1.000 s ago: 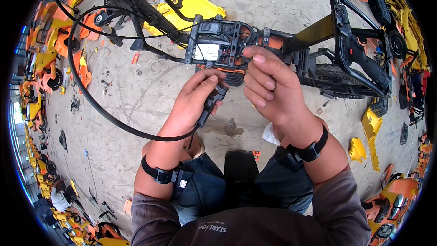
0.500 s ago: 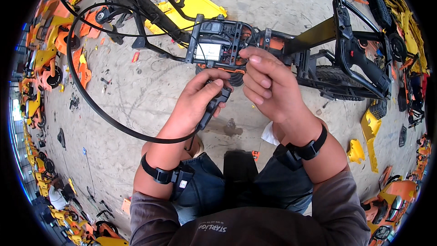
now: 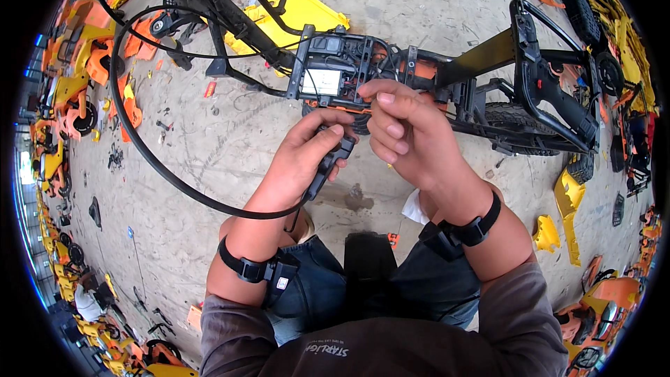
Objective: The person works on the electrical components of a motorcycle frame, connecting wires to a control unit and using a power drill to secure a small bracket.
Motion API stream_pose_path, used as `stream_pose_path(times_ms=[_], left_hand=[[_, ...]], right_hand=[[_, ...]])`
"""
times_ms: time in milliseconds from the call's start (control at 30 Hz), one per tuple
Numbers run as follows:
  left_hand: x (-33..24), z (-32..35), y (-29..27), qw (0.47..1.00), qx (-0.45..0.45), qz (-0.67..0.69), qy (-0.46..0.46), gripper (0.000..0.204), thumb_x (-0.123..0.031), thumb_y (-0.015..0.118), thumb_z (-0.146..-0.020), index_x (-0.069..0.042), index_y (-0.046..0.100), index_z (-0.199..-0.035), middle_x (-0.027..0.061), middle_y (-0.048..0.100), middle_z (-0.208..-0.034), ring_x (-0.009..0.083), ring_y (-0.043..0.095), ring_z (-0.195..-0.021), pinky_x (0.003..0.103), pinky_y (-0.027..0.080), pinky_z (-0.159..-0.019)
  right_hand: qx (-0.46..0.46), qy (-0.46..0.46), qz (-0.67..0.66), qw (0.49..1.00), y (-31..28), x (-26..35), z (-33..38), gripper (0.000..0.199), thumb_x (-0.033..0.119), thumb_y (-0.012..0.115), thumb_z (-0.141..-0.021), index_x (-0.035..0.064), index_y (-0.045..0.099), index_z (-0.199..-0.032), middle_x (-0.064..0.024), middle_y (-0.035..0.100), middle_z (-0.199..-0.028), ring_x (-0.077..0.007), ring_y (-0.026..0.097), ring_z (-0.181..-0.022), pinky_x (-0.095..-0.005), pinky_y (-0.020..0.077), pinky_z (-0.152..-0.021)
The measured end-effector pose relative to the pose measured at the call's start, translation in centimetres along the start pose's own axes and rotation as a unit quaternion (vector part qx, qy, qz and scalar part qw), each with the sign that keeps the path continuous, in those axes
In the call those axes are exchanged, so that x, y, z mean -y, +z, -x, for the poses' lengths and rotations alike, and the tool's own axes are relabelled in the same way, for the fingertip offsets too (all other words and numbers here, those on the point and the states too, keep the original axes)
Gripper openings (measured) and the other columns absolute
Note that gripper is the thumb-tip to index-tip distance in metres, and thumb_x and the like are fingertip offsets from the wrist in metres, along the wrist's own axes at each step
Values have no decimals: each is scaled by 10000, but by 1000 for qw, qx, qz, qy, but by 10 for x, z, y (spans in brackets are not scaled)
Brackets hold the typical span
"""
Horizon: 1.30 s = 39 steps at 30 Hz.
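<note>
Black part (image 3: 325, 171) is gripped by left hand (image 3: 307, 146), near frame (image 3: 301, 63); right hand (image 3: 412, 129) is curled, its hold indiscernible. Left forearm (image 3: 269, 192) is crossed by cable (image 3: 265, 216); yellow panel (image 3: 296, 14) is seen beyond.

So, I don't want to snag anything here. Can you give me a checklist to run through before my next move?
1. Left grip holding the black plastic part: ok.
2. Right grip free of small items: cannot tell, fingers curled.
3. Black cable clear of the left forearm: not ok, crosses over it.
4. Wires on the black frame covered: not ok, some exposed.
5. Floor free of loose pieces: not ok, yellow scraps lie at right.
</note>
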State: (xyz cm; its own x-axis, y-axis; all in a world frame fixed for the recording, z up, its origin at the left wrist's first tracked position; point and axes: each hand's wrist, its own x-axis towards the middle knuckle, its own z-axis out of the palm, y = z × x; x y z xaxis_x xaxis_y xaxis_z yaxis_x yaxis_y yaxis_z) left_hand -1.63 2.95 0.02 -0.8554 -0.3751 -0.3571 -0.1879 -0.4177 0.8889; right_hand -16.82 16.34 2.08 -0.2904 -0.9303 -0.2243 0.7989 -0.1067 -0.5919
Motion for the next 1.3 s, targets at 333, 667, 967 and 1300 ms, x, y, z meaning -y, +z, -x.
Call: stream_pose_path(times_ms=[333,667,967,1300], left_hand=[[0,-2,2,1000,-11,-27,-3,295,-226,532,-1013,-22,601,-1216,104,665,-950,124,605,-675,237,482,-522],[0,-2,3,1000,0,-15,2,314,-226,523,-1014,-15,598,-1234,113,665,-979,122,603,-684,231,483,-526],[0,1,0,1000,-13,-10,-11,305,-229,535,-1008,-20,604,-1219,86,660,-956,114,600,-693,227,475,-530],[0,-1,-1,1000,8,1,-1,226,-198,566,-1016,-66,615,-1193,46,665,-986,87,590,-708,218,474,-564]], right_hand=[[-44,-14,-79,996,-2,-2,-2,262,321,529,-987,95,530,-853,-39,554,-742,-171,520,-685,-451,461,-1006],[-55,-42,-85,994,-2,2,-4,321,316,424,-1022,114,472,-776,-31,503,-660,-166,495,-634,-455,464,-1016],[93,-180,69,977,19,10,13,458,349,429,-1012,142,404,-604,15,399,-499,-136,387,-473,-575,387,-1097],[298,-454,608,579,48,17,56,310,167,589,-870,86,485,-589,-8,463,-587,-163,403,-441,-514,499,-1052]])
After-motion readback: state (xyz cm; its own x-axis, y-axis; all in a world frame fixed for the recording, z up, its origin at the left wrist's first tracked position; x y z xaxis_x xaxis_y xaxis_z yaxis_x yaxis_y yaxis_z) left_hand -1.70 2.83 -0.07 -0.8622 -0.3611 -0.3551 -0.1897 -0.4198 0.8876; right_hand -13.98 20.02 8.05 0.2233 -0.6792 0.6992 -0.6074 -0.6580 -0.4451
